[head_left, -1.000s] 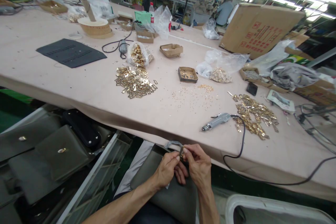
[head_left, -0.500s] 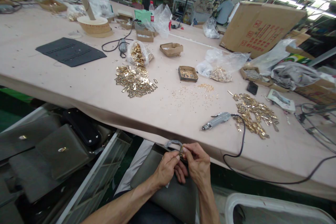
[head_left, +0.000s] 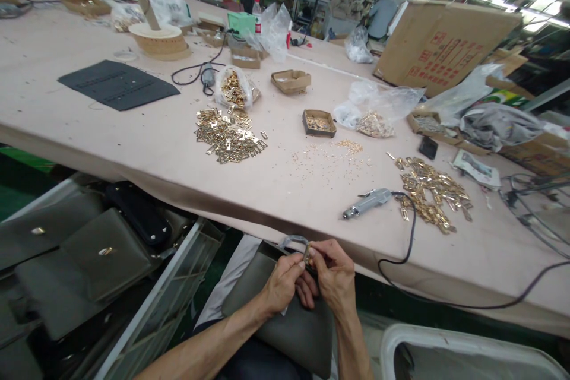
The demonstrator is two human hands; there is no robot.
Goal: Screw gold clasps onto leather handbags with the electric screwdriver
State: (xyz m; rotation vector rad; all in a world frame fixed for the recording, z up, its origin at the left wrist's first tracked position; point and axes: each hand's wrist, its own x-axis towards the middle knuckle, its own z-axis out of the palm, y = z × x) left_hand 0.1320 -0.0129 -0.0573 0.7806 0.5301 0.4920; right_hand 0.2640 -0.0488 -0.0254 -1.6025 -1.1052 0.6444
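Relative to the earlier frame, displacement is minimal: the bench items appear slightly higher in the view, consistent with a small camera movement, and the two hands keep the same working position.

Head view. Left hand (head_left: pixel 278 285): nearly closed, thumb and forefinger pinched on the small gold-coloured fitting (head_left: pixel 307 254). Right hand (head_left: pixel 336 273): likewise nearly closed, fingertips at the opposite side of the fitting. The exact finger gap and the fitting's outline are too small to tell. The fitting is directly between the fingertips, above the upper part of the grey bag (head_left: pixel 307 335). The bag rests on the lap, its long axis running from upper left to lower right in the view. The wrapped handle (head_left: pixel 294 240) arches just beyond the fingertips, on the side toward the bench (head_left: pixel 276 202).

Governing relation: the fitting lies at the meeting point of both hands, so neither is clearly nearer. Its visible long axis appears roughly in line with the view's vertical.

The screwdriver (head_left: pixel 367 203) lies on the bench, beyond and to the right of the hands, nearer the right hand; its tip points left and toward the bench edge. Right of it lies a plate pile (head_left: pixel 430 190).
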